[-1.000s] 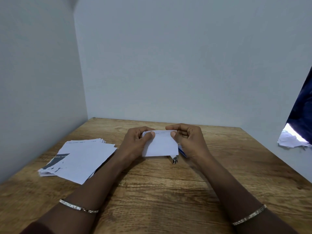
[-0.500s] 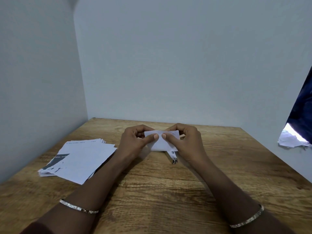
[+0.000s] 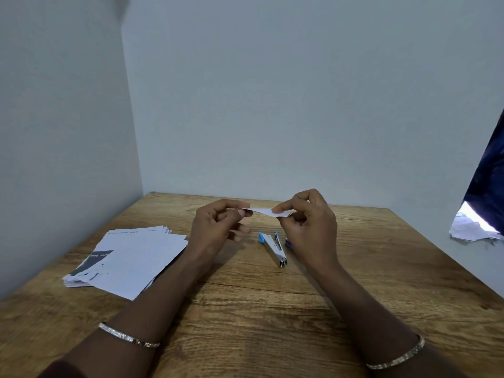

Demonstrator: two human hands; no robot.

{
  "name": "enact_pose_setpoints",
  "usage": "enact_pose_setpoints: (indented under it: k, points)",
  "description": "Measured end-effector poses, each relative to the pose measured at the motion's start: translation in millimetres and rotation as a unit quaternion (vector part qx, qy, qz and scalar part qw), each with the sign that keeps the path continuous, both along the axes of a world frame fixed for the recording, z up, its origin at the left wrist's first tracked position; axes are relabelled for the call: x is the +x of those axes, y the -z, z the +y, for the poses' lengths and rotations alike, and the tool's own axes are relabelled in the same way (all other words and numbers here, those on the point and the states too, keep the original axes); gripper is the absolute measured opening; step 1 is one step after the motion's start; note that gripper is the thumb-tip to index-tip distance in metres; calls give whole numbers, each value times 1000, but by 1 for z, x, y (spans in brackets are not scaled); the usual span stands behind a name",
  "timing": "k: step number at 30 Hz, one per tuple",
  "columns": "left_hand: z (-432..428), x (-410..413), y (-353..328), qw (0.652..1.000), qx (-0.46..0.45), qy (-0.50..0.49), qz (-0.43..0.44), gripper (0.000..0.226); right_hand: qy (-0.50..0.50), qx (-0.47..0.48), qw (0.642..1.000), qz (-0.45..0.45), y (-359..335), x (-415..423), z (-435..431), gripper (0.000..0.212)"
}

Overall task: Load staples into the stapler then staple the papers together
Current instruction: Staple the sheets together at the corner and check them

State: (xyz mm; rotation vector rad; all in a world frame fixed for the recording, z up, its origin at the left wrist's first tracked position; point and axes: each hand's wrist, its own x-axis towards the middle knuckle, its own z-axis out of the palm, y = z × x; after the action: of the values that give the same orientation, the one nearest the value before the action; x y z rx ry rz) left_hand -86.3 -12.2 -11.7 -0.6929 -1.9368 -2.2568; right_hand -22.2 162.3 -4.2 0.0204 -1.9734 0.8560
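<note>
My left hand [image 3: 215, 227] and my right hand [image 3: 308, 222] hold a small set of white papers [image 3: 266, 211] between them, above the table, each pinching one end. The papers lie nearly flat and are seen edge-on. Below them, on the wooden table [image 3: 272, 309], lies a small silver stapler [image 3: 274, 248] with a light blue end. A small blue and purple thing [image 3: 288, 243], perhaps a staple box, peeks out beside my right hand and is mostly hidden.
A fanned stack of white printed sheets [image 3: 128, 261] lies on the table's left side, near the left wall. Grey walls close off the back and left. At the far right hang dark cloth [image 3: 488, 181] and crumpled paper [image 3: 471, 227].
The papers have been lifted and tilted from facing me to nearly flat. My hands rose and moved apart, which uncovered the stapler below.
</note>
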Motion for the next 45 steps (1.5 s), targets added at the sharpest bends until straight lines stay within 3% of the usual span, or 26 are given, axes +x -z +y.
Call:
enact_pose_setpoints:
  k: [3,6,9,21,29,35,45]
  points:
    - [2,0,-2,996,38,38,-66,27,-25,-12,1000,12,0,-1,0,32]
    - [2,-2,-1,992,78,47,-93,22,-26,-15,1000,2,0,-2,-1,35]
    - [1,-3,3,993,72,51,-74,11,-19,-8,1000,-3,0,-1,-1,36]
    - [1,-4,4,994,59,57,-67,20,-32,-14,999,3,0,2,1,32]
    - [2,-4,6,998,33,38,-27,18,-56,-57,997,-13,-1,1,4,5]
    - [4,-6,6,1000,-15,5,-11,26,-61,-80,995,-23,0,-2,4,12]
    - [1,-9,8,1000,-28,-10,-5,25,-34,-15,999,3,1,1,1,7]
